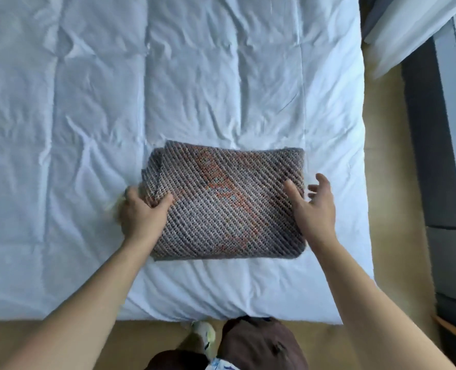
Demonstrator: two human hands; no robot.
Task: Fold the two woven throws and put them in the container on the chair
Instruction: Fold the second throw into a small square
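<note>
While the left hand [141, 212] pinches the folded throw [225, 201] at its edge on the bed [221, 76] and the right hand [315, 206] hovers spread beside it, lifting toward the unseen container seems next.

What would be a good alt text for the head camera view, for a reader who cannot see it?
A folded woven throw lies on a white duvet. The person's left hand grips its left edge, while the right hand is open at its right edge.

One folded woven throw [226, 201], one white bed [168, 76], and two hands: left hand [141, 212], right hand [315, 206].
</note>
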